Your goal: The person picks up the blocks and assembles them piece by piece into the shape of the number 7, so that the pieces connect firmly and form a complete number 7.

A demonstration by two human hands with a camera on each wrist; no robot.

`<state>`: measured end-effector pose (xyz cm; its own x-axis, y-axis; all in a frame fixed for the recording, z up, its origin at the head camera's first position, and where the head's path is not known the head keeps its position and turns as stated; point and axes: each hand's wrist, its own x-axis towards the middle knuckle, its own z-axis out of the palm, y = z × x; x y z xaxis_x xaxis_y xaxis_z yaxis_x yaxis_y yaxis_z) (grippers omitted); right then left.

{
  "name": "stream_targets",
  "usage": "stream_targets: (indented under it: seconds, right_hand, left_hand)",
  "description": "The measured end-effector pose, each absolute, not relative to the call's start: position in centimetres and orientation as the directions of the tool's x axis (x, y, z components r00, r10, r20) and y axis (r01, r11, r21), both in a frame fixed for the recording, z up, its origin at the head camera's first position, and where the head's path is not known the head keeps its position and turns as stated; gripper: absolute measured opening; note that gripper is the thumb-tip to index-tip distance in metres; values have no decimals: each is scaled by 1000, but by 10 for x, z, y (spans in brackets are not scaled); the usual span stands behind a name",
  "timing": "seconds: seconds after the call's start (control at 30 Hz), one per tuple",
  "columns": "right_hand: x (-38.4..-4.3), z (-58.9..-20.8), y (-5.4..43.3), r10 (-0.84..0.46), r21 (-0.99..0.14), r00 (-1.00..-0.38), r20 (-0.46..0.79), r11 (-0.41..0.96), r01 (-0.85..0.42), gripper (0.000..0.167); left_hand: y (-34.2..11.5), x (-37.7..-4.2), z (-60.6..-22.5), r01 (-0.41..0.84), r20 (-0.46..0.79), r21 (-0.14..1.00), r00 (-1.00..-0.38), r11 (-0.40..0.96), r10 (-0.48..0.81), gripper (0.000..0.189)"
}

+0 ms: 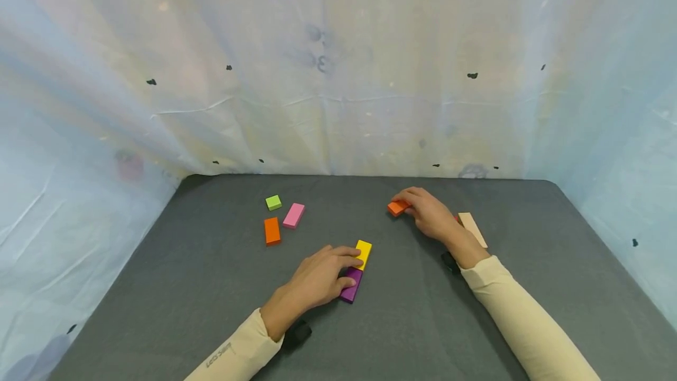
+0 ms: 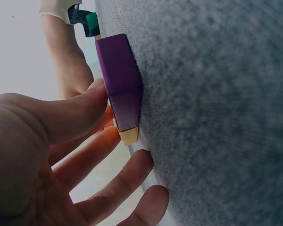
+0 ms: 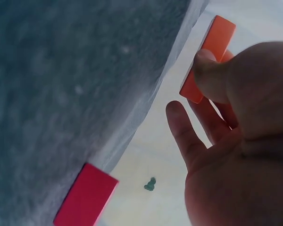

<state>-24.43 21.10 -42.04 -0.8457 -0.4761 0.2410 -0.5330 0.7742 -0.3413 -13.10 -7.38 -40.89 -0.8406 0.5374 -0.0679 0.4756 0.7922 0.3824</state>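
A purple block (image 1: 351, 286) and a yellow block (image 1: 363, 254) lie end to end on the dark grey table. My left hand (image 1: 319, 278) rests on them, thumb on the purple block and fingertips on the yellow one. In the left wrist view the purple block (image 2: 120, 66) is near, and the thumb touches its edge. Toward the back, my right hand (image 1: 428, 213) pinches an orange block (image 1: 396, 209). The right wrist view shows this orange block (image 3: 219, 35) between thumb and fingers, raised off the table.
Left of centre lie a green block (image 1: 273, 202), a pink block (image 1: 294, 216) and another orange block (image 1: 272, 231). A beige block (image 1: 472, 229) lies beyond the right wrist. A red block (image 3: 86, 197) shows in the right wrist view. Pale curtains (image 1: 328, 75) hang behind the table.
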Motion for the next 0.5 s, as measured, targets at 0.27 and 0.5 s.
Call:
stream_targets:
  seconds: [0.27,0.5]
  right_hand:
    - [-244,-418,201,-495,-345,-836,236,761,-549,35]
    - [-242,-420,195,-522,-343,-816,247,741,-578,35]
  left_hand:
    - [-74,-131,-408,470,-72,386,-843,794,533,37]
    - [-74,-131,-407,467,-80,390,-841,793,535,37]
